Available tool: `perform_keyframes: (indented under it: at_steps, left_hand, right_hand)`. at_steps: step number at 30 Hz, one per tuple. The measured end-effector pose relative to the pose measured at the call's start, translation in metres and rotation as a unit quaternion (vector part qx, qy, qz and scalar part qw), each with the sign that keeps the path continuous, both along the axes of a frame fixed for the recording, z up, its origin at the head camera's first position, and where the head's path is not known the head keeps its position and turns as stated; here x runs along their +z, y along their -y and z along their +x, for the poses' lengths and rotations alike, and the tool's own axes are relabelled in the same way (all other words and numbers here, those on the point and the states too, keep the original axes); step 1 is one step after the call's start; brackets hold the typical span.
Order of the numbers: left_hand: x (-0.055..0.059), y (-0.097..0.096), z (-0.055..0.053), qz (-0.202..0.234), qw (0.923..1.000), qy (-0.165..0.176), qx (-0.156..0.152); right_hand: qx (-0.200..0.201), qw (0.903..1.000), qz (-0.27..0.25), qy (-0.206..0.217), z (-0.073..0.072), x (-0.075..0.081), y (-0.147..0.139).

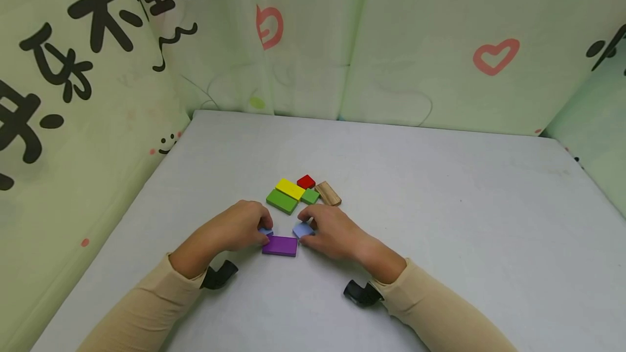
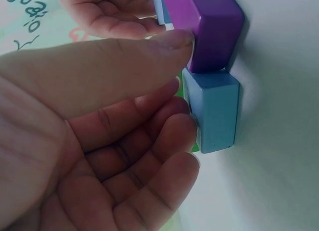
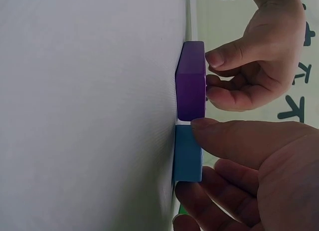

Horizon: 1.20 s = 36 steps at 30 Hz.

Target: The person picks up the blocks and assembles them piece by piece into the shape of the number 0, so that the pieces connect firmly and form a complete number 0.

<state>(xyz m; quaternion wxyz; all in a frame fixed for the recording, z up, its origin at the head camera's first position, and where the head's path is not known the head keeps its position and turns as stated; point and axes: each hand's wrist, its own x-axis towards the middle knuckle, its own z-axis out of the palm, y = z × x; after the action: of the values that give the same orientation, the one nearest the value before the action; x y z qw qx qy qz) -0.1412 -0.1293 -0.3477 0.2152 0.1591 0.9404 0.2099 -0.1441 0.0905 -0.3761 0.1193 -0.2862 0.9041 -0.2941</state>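
Note:
A purple rectangular block (image 1: 280,246) lies flat on the table between the two hands. My left hand (image 1: 243,225) is at its left end, the thumb on the purple block's corner and the curled fingers against a light blue block (image 2: 217,111). That blue block sits against the purple one and is mostly covered by the hand in the head view. On the other side my right hand (image 1: 337,231) pinches a second light blue block (image 3: 188,152) between thumb and fingers. A narrow gap separates this block from the purple one in the right wrist view.
Just beyond the hands lie a long green block (image 1: 281,201), a yellow block (image 1: 290,189), a small green block (image 1: 310,196), a red block (image 1: 306,181) and a wood-grain block (image 1: 328,193). The white table (image 1: 440,205) is bordered by printed pale green curtains (image 1: 415,42).

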Motion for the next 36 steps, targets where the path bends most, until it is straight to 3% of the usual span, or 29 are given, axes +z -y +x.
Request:
perform_keyframes:
  at_steps: [36]
  left_hand:
    - [-0.0001,-0.0004,-0.0005,0.000,1.0000,0.006,0.005]
  right_hand:
    - [0.004,1.0000,-0.003,-0.005,0.0022,-0.0013,0.0015]
